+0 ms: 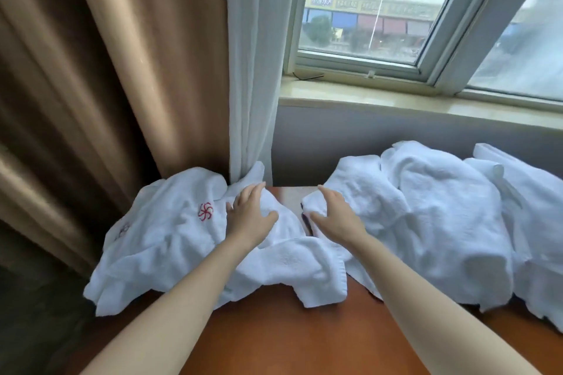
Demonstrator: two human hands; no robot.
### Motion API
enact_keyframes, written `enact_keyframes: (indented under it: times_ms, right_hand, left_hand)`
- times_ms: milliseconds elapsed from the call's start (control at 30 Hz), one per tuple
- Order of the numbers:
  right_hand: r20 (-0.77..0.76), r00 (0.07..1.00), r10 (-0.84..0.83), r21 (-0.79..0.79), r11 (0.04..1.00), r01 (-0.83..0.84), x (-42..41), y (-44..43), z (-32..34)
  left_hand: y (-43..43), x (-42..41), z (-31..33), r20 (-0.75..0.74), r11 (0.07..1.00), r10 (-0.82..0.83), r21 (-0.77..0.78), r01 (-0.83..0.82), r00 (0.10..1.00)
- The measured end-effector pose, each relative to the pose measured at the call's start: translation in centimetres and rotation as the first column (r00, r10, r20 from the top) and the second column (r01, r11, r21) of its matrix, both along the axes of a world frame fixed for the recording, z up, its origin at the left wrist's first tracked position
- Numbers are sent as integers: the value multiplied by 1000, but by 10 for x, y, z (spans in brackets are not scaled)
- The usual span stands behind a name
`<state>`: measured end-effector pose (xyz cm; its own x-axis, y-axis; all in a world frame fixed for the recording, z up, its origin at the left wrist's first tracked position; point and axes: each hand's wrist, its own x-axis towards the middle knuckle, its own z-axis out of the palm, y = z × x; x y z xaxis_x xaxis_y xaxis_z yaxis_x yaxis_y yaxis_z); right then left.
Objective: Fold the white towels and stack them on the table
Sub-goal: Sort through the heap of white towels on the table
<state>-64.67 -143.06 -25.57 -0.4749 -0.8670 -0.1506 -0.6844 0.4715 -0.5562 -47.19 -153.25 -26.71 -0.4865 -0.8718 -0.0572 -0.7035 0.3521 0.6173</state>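
Note:
A crumpled white towel with a red embroidered emblem (pixel 170 240) lies on the left of the brown wooden table (pixel 289 341), partly hanging over its left edge. My left hand (pixel 248 216) rests flat on it with fingers spread. A larger heap of rumpled white towels (pixel 432 222) covers the right side of the table. My right hand (pixel 335 216) lies on the heap's left corner, fingers straight. A small dark object (pixel 305 220) shows between the two piles, mostly hidden.
Brown curtains (pixel 91 85) and a white sheer curtain (pixel 253 70) hang at the left, touching the left towel. A grey wall and a window sill (pixel 396 99) run behind the table. The table's near part shows bare wood.

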Motion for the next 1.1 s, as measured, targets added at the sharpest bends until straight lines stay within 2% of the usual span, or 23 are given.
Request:
enact_keyframes:
  times_ms: [267, 500, 967, 1100]
  right_hand:
    - [-29, 994, -103, 1, 995, 103, -71, 52, 18]
    - [-88, 993, -83, 45, 995, 87, -123, 62, 15]
    - [-110, 993, 45, 210, 977, -21, -202, 29, -40]
    - [-24, 1000, 0, 240, 971, 5, -212, 22, -57]
  left_hand:
    - [45, -81, 15, -39, 988, -149, 34, 150, 988]
    - [54, -133, 6, -17, 981, -185, 52, 186, 983]
    - [38, -215, -60, 150, 964, -193, 215, 158, 970]
    - [32, -222, -79, 240, 965, -188, 226, 133, 953]
